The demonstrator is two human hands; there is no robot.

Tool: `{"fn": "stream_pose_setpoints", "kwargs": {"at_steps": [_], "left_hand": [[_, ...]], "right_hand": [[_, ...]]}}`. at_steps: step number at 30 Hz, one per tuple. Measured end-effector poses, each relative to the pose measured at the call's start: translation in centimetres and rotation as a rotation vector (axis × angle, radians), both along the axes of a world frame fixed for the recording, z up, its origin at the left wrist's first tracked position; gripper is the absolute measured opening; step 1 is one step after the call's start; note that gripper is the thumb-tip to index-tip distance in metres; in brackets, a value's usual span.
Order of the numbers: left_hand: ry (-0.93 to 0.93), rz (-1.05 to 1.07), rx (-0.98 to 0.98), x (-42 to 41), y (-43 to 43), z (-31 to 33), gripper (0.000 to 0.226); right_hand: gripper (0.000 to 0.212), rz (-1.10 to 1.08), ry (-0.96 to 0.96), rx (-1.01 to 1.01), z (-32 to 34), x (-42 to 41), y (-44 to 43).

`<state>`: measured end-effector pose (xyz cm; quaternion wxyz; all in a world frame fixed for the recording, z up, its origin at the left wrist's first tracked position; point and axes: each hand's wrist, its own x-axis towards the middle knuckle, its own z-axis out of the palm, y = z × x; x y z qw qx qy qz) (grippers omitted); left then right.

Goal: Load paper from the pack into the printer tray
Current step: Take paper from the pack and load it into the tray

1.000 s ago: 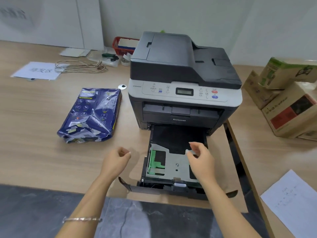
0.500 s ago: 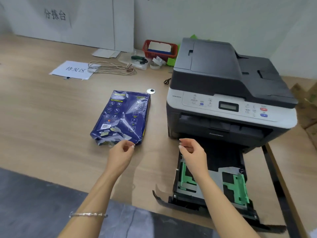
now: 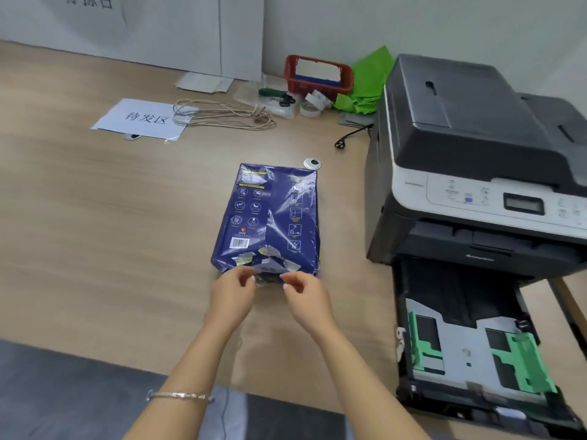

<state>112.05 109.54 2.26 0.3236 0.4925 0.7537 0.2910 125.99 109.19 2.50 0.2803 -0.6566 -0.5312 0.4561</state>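
A dark blue paper pack (image 3: 270, 214) lies flat on the wooden table, its torn near end facing me. My left hand (image 3: 232, 296) and my right hand (image 3: 305, 296) meet at that torn end, fingertips pinched on the loose wrapper flaps. To the right stands the grey and white printer (image 3: 470, 128). Its paper tray (image 3: 460, 354) is pulled out toward me and shows a bare grey plate with green guides (image 3: 527, 363); no paper lies in it.
At the back are a red basket (image 3: 317, 74), crumpled green paper (image 3: 365, 87), a coiled cord (image 3: 222, 114), a printed sign sheet (image 3: 143, 119) and a black plug (image 3: 341, 144). A round desk grommet (image 3: 312, 163) sits by the pack's far corner. The table's front edge runs below my forearms.
My right hand left the tray and crossed left to the pack. My left hand moved forward to the pack's torn end. My view swung left, putting the printer at the right edge.
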Motion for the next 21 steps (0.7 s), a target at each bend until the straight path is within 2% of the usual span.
{"fn": "stream_pose_setpoints", "kwargs": {"at_steps": [5, 9, 12, 17, 21], "left_hand": [[0.112, -0.176, 0.058, -0.1, 2.5, -1.5, 0.037], [0.155, -0.180, 0.124, -0.4, 3.8, -2.5, 0.044], [0.155, -0.163, 0.166, -1.1, 5.7, -3.1, 0.047], [0.282, -0.384, 0.128, -2.3, 7.9, -4.7, 0.045], [0.355, -0.477, 0.130, -3.0, 8.6, -5.0, 0.039]], "right_hand": [[0.040, 0.066, -0.133, 0.048, -1.7, -3.1, 2.9], [0.039, 0.009, -0.186, 0.149, -3.8, -2.6, 4.2], [0.039, -0.001, -0.325, 0.220, -4.5, -1.7, 5.5], [0.030, 0.146, -0.574, 0.274, -4.8, -0.3, 8.1], [0.040, 0.234, -0.589, 0.293, -5.1, 0.2, 9.2]]}}
